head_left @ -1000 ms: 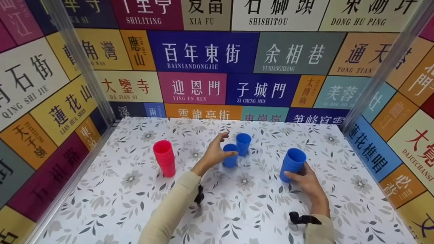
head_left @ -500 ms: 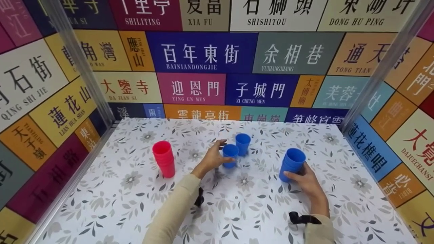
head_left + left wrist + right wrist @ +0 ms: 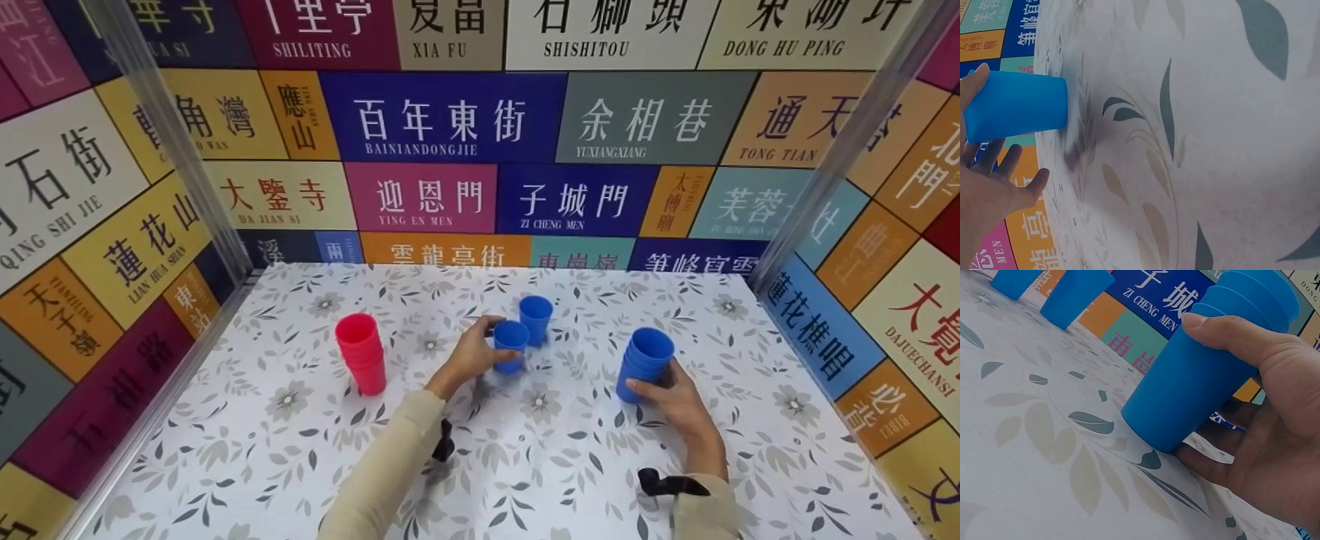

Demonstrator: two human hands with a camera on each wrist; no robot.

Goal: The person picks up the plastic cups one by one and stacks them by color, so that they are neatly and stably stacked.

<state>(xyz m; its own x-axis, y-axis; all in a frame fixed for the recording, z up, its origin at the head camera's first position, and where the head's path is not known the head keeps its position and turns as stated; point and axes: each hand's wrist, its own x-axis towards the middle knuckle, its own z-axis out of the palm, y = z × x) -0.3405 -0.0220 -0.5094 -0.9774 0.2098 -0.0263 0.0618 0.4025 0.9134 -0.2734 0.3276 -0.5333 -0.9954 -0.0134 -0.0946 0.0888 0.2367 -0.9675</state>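
Note:
Near the table's middle, my left hand (image 3: 474, 352) holds a single blue cup (image 3: 512, 339) near its rim, thumb across the front and fingers on the far side. The left wrist view shows this blue cup (image 3: 1019, 107) between thumb and fingers, with the other fingers spread. Just behind it stands another blue cup (image 3: 536, 319), partly overlapped. To the right, my right hand (image 3: 679, 394) grips a stack of nested blue cups (image 3: 643, 364). Seen from the right wrist, the thumb lies across this stack (image 3: 1179, 382) below the stepped rims, and its base is right at the tabletop.
A stack of red cups (image 3: 362, 356) stands on the left of the table. White cloth with a leaf pattern covers the table (image 3: 540, 465). Walls of coloured sign panels (image 3: 450, 116) rise behind and at both sides, with clear corner strips (image 3: 191, 150).
My left hand has lowered slightly, and its fingers and thumb have closed in on the blue cup. My right hand and its stack have stayed in place.

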